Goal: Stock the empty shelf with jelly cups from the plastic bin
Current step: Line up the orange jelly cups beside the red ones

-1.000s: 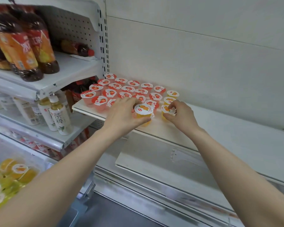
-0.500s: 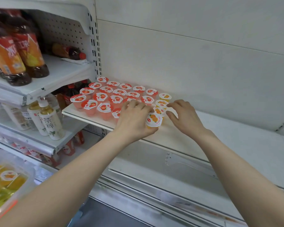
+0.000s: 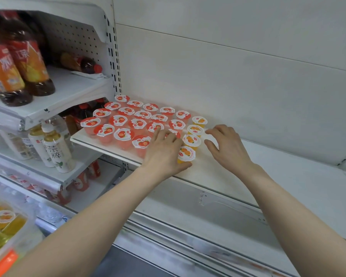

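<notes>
- at the nearest lower left corner, a clear plastic bin is seen, with yellow and green jelly cups lying inside it.
- two bare forearms are stretched up from the bottom edge toward the white shelf.
- the left hand is laid palm down at the shelf's front edge; its fingers are loosely curved and its thumb is pressed against the side of the front orange jelly cup, which stands upright on the shelf. whether the cup is actually gripped or only touched cannot be told.
- the right hand is held open just to the right of the orange cups, fingers spread and bent, with nothing in it; no contact with a cup can be made out.
- behind the front cup, three more orange-lidded cups are lined up toward the back wall, forming one column.
- to the left of that column, red strawberry-lidded jelly cups are set out in several rows over the shelf's left part; some are partly hidden by the left hand.
- the right stretch of the shelf is seen bare.
- in the neighbouring bay on the left, pale tea bottles are stood on a lower shelf, and large dark tea bottles with orange labels on a higher one.
</notes>
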Demonstrator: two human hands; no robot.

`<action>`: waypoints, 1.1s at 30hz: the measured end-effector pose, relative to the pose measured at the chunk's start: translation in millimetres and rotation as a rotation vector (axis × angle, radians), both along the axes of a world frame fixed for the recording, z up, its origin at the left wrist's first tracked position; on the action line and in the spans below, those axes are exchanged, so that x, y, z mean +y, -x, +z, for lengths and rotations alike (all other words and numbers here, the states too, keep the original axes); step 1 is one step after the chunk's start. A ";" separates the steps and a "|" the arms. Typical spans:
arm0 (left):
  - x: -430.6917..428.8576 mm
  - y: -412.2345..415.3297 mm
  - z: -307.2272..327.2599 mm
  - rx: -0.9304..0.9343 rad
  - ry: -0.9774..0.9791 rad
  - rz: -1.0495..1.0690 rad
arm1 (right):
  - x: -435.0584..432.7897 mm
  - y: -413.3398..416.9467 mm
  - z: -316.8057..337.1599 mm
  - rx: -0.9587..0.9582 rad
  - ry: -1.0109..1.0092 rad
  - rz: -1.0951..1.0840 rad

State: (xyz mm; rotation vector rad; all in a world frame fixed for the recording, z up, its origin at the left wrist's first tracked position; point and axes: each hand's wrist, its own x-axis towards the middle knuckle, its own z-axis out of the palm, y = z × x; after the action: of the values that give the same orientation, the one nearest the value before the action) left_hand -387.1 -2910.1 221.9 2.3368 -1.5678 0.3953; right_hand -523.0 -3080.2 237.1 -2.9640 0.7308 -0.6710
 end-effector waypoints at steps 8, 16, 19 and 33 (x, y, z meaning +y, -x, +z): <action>32.9 -15.9 10.0 0.013 0.030 -0.071 | 25.6 -14.2 17.6 0.015 0.088 0.030; 118.7 -66.1 21.4 -0.090 0.108 0.014 | 98.3 -53.9 29.2 0.013 0.184 0.110; 165.1 -91.0 17.2 -0.091 0.112 0.050 | 136.5 -78.0 24.0 -0.004 0.191 0.173; 418.9 -176.1 -62.7 0.017 0.066 0.407 | 345.4 -186.6 -61.5 -0.014 0.086 0.456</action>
State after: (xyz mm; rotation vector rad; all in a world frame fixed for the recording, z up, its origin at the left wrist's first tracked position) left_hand -211.1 -2491.2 159.2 2.5935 -1.0457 0.5056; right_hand -336.5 -2734.8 175.6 -3.0282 0.0126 -0.6947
